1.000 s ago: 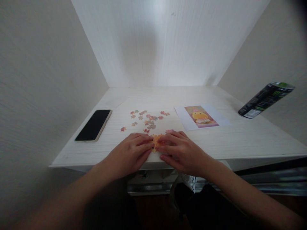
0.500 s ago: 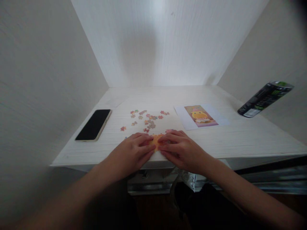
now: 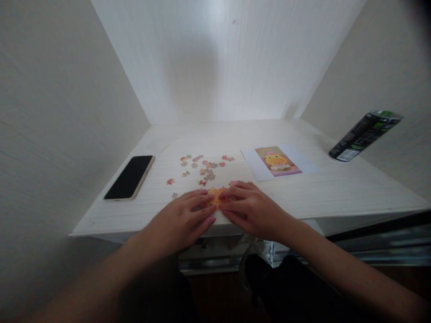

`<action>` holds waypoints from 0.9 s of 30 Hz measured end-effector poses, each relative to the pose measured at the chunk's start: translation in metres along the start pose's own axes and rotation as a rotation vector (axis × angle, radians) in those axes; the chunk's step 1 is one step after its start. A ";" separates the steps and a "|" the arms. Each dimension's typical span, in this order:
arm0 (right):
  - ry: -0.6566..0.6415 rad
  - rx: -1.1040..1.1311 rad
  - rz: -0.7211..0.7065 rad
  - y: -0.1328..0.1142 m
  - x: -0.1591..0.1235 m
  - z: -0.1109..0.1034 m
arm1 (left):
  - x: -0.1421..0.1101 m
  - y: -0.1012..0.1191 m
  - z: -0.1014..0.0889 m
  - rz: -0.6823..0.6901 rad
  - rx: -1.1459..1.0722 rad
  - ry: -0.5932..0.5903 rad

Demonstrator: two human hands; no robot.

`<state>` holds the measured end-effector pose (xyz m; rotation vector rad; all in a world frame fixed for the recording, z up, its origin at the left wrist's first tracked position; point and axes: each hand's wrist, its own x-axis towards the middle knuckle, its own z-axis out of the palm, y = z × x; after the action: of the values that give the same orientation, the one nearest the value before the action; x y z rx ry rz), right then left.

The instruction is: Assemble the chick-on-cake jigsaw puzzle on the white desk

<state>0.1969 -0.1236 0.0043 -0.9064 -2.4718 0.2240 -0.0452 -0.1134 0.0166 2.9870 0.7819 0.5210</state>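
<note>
Both hands meet over a yellow-orange patch of joined jigsaw puzzle pieces (image 3: 216, 195) near the table's front edge. My left hand (image 3: 185, 217) has its fingers closed on the patch's left side. On its right side, my right hand (image 3: 251, 207) presses with bent fingers, thumb below. The fingers hide most of the patch. Loose puzzle pieces (image 3: 209, 174) in red, brown, yellow and green lie scattered just beyond the hands. One pale piece (image 3: 174, 195) rests by my left hand, and a pink piece (image 3: 234, 183) shows at the right fingertips.
A dark-screened phone (image 3: 129, 177) lies on the white table (image 3: 161, 210) at left. A sheet with a printed picture of a yellow figure (image 3: 279, 160) lies at right. Beyond it stands a black drink can (image 3: 363, 135). White walls (image 3: 222, 80) enclose the back and sides.
The view has shifted slightly. My left fingers have eased a little from the patch's upper edge, so more of it shows. Both hands stay on it, and the loose pieces lie as before.
</note>
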 end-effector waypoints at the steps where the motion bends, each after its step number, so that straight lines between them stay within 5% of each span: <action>1: 0.000 -0.003 0.002 0.000 0.000 0.000 | -0.001 0.000 -0.001 0.013 0.026 -0.012; 12: -0.004 -0.010 -0.005 0.000 0.002 -0.001 | -0.007 -0.002 -0.001 0.123 0.043 -0.059; 27: -0.014 -0.016 -0.012 0.001 0.001 -0.001 | -0.011 -0.002 0.002 0.067 0.024 -0.083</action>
<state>0.1972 -0.1225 0.0052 -0.8992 -2.4946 0.2075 -0.0545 -0.1172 0.0110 3.0434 0.6885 0.3888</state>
